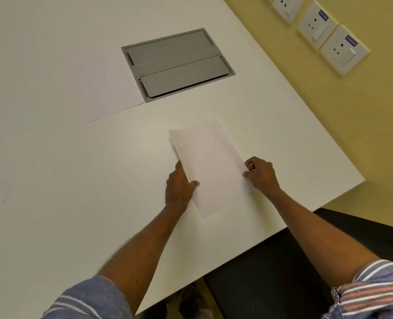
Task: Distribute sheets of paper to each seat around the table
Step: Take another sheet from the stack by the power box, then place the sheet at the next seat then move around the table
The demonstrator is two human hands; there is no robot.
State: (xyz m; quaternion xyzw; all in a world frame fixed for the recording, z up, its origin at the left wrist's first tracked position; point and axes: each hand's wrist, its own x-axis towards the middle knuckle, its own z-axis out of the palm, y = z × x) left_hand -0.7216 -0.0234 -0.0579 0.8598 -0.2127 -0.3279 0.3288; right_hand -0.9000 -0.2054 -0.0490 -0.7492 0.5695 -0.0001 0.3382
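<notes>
on the table (76, 157): paper (210, 166) near the right corner, between both hands
left hand (180, 187): pinching its left edge, thumb on top
right hand (261, 173): pinching its right edge
farther back: second sheet (112, 93) lying flat beside grey hatch (177, 64)
below: black chair (283, 272)

Blue sleeves (92, 295) (white-striped cuffs), rolled up, bare forearms (145, 245)

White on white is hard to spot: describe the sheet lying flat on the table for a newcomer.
On the white table, find the grey hatch sunk in its top. The flat sheet lies against the hatch's left side, shown only by a faint edge. Unlike the held sheet, pinched by the left hand and right hand, nothing touches it.
</notes>
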